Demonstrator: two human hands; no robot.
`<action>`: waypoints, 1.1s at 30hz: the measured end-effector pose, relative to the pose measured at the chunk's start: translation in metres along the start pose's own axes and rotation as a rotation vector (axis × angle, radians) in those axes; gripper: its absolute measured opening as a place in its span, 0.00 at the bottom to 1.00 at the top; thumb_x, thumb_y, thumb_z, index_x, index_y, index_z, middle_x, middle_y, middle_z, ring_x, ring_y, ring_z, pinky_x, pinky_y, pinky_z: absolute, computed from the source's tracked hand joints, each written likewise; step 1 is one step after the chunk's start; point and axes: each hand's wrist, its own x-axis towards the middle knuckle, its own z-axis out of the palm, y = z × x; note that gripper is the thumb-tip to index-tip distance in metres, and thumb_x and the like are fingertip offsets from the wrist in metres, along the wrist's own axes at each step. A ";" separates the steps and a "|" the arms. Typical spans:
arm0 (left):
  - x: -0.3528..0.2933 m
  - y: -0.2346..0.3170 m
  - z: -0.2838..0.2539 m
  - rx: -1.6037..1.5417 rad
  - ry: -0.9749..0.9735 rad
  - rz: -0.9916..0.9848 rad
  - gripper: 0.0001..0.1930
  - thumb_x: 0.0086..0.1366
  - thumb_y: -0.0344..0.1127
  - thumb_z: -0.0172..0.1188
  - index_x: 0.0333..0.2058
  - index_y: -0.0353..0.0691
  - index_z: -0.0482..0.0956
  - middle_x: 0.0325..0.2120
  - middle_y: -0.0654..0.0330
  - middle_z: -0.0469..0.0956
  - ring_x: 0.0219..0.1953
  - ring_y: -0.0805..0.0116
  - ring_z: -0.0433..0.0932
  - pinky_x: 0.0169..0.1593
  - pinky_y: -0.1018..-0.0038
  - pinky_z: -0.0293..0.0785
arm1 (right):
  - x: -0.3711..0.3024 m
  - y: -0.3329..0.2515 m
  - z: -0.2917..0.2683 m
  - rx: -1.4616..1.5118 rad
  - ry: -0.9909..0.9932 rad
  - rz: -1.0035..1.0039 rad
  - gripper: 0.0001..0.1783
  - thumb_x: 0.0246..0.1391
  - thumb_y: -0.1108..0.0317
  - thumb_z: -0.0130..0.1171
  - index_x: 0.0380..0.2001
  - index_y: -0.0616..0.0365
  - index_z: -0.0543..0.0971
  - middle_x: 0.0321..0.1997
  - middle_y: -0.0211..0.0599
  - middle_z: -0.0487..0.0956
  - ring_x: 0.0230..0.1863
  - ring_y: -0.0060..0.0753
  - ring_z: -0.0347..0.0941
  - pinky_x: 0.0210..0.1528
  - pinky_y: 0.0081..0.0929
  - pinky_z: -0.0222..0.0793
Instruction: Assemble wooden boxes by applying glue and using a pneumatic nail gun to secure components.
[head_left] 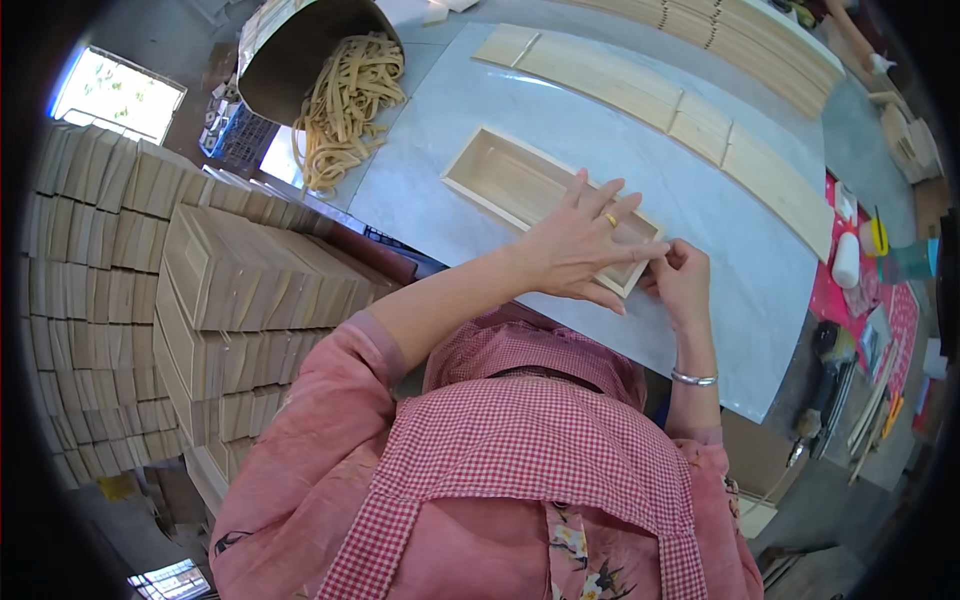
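Observation:
A shallow, open-topped pale wooden box (490, 205) lies at a slant on the white, marble-look tabletop. My left hand (575, 235) is spread over its right part, palm down, a ring on one finger. The fingertips reach toward the far wall, one finger extends to the right end, and the thumb lies by the near side. My right hand (682, 280), with a silver bangle at the wrist, is closed in a pinch against the box's right end. Whatever is between its fingertips is too small or hidden to make out.
Flat wooden panels (650, 100) lie along the table's far side, behind them a long stack of slats (740, 40). A tipped drum (300, 60) spills tan bands (355, 100) at the upper left. Stacked boxes (240, 270) rise at left; a white bottle (845, 262) stands at right.

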 end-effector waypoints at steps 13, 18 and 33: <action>0.000 -0.003 0.015 0.013 0.049 -0.010 0.44 0.53 0.81 0.54 0.67 0.74 0.66 0.69 0.50 0.59 0.72 0.41 0.54 0.70 0.33 0.46 | -0.022 0.026 0.027 0.444 0.085 -0.134 0.06 0.62 0.71 0.52 0.36 0.63 0.75 0.23 0.30 0.74 0.21 0.19 0.64 0.22 0.15 0.62; 0.000 -0.003 0.020 0.010 0.099 0.001 0.44 0.51 0.84 0.51 0.67 0.79 0.65 0.66 0.46 0.65 0.69 0.38 0.58 0.66 0.31 0.50 | -0.029 0.016 0.026 0.449 0.079 -0.133 0.06 0.64 0.70 0.50 0.36 0.61 0.73 0.22 0.31 0.74 0.20 0.18 0.64 0.21 0.14 0.60; -0.023 0.016 0.025 -0.352 0.568 -0.173 0.34 0.58 0.49 0.70 0.59 0.42 0.71 0.57 0.52 0.71 0.56 0.50 0.72 0.61 0.56 0.68 | 0.003 -0.004 0.001 -0.495 0.193 -0.646 0.20 0.59 0.65 0.63 0.54 0.58 0.78 0.49 0.39 0.81 0.46 0.34 0.77 0.45 0.28 0.74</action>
